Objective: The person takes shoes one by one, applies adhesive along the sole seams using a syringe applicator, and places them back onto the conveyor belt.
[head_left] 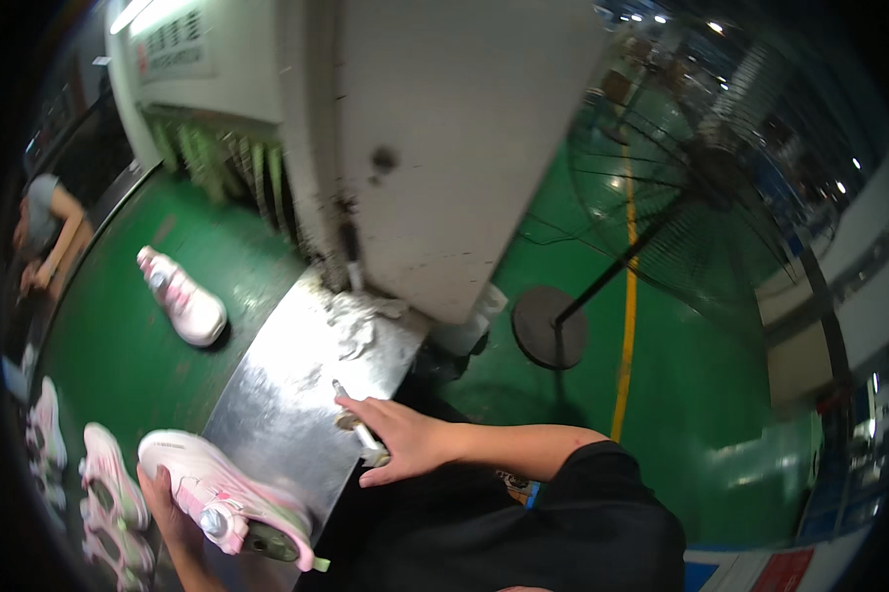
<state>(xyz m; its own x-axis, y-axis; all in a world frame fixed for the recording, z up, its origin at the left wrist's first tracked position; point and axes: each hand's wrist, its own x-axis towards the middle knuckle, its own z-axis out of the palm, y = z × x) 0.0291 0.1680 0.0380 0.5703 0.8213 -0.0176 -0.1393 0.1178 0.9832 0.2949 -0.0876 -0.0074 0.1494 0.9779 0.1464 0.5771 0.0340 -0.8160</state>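
Observation:
My left hand grips a pink and white shoe by its sole side at the lower left. The shoe has a round dial on its upper and a pale green tab at the heel, and its toe points up. Over the near edge of the metal plate, my right hand is curled around a slim white tool with a narrow metal tip. The rest of the tool is hidden by the fingers, and its kind is unclear.
Another pink shoe stands on the green conveyor belt. More shoes line the left. Crumpled white cloth lies on the metal plate. Ahead is a pale machine housing; a standing fan is right. A person sits far left.

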